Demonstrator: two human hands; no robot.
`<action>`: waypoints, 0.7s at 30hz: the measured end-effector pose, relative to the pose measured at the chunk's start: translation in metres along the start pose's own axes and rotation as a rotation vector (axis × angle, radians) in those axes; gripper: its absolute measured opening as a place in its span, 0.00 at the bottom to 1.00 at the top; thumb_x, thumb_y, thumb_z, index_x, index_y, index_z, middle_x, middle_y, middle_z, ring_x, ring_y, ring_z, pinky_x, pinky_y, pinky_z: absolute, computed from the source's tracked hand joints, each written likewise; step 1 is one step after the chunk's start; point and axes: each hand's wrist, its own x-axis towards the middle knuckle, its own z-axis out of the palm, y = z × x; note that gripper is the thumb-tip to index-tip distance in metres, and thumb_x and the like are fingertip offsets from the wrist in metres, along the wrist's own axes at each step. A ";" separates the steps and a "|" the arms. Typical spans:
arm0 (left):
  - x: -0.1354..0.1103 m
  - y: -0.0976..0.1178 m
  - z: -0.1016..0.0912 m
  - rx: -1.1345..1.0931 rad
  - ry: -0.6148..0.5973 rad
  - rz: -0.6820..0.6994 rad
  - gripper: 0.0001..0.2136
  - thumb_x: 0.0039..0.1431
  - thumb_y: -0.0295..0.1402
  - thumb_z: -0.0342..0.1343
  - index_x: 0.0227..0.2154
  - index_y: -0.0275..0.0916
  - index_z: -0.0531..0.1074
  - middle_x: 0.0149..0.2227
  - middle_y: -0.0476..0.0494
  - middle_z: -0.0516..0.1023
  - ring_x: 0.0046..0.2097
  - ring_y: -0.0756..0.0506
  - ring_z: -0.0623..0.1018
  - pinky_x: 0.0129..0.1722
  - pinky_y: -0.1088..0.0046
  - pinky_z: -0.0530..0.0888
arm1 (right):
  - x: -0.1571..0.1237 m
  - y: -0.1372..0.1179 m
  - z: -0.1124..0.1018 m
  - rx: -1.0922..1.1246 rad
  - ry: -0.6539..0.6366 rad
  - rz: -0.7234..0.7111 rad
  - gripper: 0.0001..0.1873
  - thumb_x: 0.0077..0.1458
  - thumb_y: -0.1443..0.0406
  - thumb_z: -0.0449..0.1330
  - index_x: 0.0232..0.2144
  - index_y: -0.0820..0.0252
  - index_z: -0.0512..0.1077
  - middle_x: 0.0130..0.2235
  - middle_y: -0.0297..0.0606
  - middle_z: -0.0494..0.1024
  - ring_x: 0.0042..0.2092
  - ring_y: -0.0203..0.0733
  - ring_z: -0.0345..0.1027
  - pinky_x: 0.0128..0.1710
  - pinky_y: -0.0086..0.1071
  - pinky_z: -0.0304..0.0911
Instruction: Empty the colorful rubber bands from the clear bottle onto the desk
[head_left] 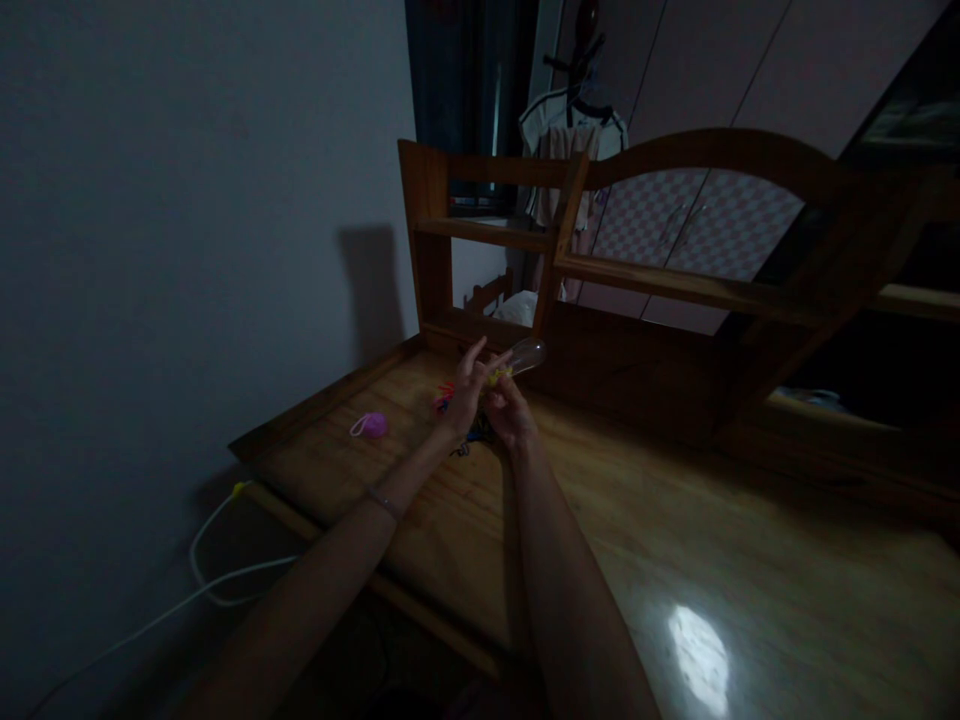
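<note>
Right hand [511, 412], fingers curled in on a small yellow piece [498, 376]; left hand [465, 396], fingers extended, grip cannot be told; clear, rounded, elongated piece [529, 354], material uncertain, at their one o'clock; dark-blue tangled bundle [478, 433], six o'clock, on the brown wooden desk [615, 500]; purple round item with pale loop [375, 425], nine o'clock, untouched; handling seemingly midway, nothing visibly finished.

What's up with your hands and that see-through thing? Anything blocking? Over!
Left hand open, fingers outstretched; right hand curled by yellow piece. Clear rounded thing extends past both hands. Purple thing apart, left, not blocking.
</note>
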 end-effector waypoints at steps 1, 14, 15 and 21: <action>0.000 -0.001 -0.001 0.033 -0.019 0.011 0.25 0.66 0.50 0.35 0.50 0.46 0.73 0.66 0.49 0.57 0.68 0.42 0.53 0.67 0.58 0.47 | 0.000 0.000 0.000 -0.007 0.001 -0.001 0.19 0.51 0.66 0.63 0.47 0.50 0.73 0.43 0.30 0.77 0.37 0.31 0.70 0.33 0.22 0.67; 0.005 -0.023 -0.005 0.147 -0.024 -0.057 0.29 0.67 0.49 0.30 0.44 0.45 0.76 0.60 0.48 0.67 0.66 0.44 0.56 0.68 0.60 0.46 | 0.002 0.000 -0.002 -0.002 -0.007 -0.072 0.17 0.52 0.64 0.64 0.46 0.48 0.74 0.45 0.27 0.76 0.34 0.29 0.67 0.33 0.22 0.65; 0.006 -0.024 -0.005 0.117 -0.002 -0.076 0.28 0.66 0.50 0.30 0.46 0.45 0.75 0.59 0.47 0.68 0.66 0.44 0.56 0.67 0.60 0.47 | 0.002 0.000 -0.002 0.001 -0.006 -0.079 0.17 0.52 0.64 0.63 0.46 0.47 0.73 0.45 0.27 0.76 0.33 0.28 0.67 0.33 0.22 0.65; 0.007 -0.025 -0.004 -0.018 0.083 -0.182 0.30 0.65 0.53 0.31 0.41 0.42 0.76 0.54 0.42 0.72 0.62 0.43 0.64 0.64 0.63 0.55 | 0.002 -0.002 -0.002 -0.008 0.043 -0.082 0.18 0.53 0.64 0.62 0.48 0.47 0.73 0.43 0.26 0.77 0.30 0.28 0.65 0.32 0.22 0.65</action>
